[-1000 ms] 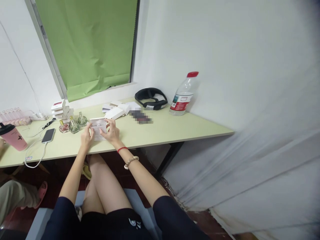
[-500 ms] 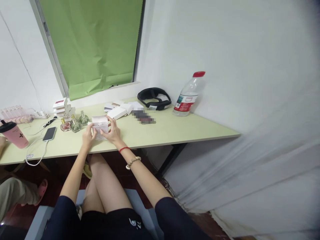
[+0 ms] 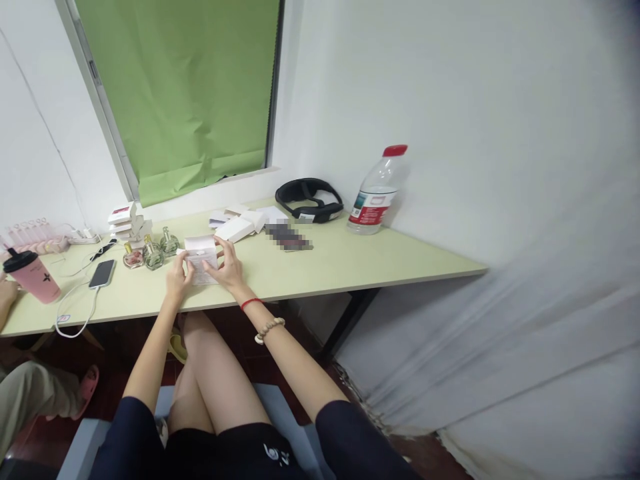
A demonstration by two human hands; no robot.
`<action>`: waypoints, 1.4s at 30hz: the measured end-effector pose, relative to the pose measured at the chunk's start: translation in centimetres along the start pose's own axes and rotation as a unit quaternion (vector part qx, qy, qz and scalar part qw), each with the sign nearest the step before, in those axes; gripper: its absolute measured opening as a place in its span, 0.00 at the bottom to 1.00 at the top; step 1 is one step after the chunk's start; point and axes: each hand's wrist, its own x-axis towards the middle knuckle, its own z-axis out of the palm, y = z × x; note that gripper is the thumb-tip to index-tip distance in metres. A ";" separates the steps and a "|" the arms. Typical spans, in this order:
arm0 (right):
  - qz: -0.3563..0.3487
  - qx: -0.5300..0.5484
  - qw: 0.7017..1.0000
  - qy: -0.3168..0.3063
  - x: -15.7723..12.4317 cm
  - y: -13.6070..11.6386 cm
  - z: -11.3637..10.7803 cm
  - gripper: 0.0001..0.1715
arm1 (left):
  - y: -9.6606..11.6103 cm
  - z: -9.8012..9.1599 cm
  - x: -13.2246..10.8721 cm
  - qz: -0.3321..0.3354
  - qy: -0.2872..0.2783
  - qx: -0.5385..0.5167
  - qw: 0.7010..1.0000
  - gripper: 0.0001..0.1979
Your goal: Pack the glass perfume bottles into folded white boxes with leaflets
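Between my hands is a small white carton near the table's front edge, its top flap raised and print on the side facing me. My left hand grips its left side, thumb on the front. My right hand holds the right side, with its thumb also pressed on the printed face. Just left of the carton stand several small glass perfume bottles with metallic necks. White flattened or loose cartons lie behind my right hand. What the carton contains is hidden.
A white carton stack, a phone on its cable and a pink cup stand left, by another person's hand. To the right are a black headset, a blurred dark object and a water bottle.
The view has shifted slightly. Both hands keep their hold on the carton, and its raised flap shows a little more upright. Nothing was let go.
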 end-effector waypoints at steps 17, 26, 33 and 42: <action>-0.014 0.013 1.000 0.017 -0.2 0.3 0.0 0.23 | -0.4 0.0 -0.2 0.004 -0.004 0.004 1.000 0.17; -0.013 0.015 1.000 0.019 -0.3 0.4 0.1 0.24 | -0.4 0.1 -0.3 0.001 -0.007 0.004 1.000 0.16; -0.011 0.018 1.000 0.021 -0.2 0.1 0.0 0.23 | -0.6 0.3 -0.5 -0.008 -0.010 0.003 1.000 0.17; -0.015 0.022 0.999 0.030 -0.4 -0.1 -0.1 0.21 | -0.6 0.4 -0.6 -0.028 -0.013 -0.006 1.000 0.19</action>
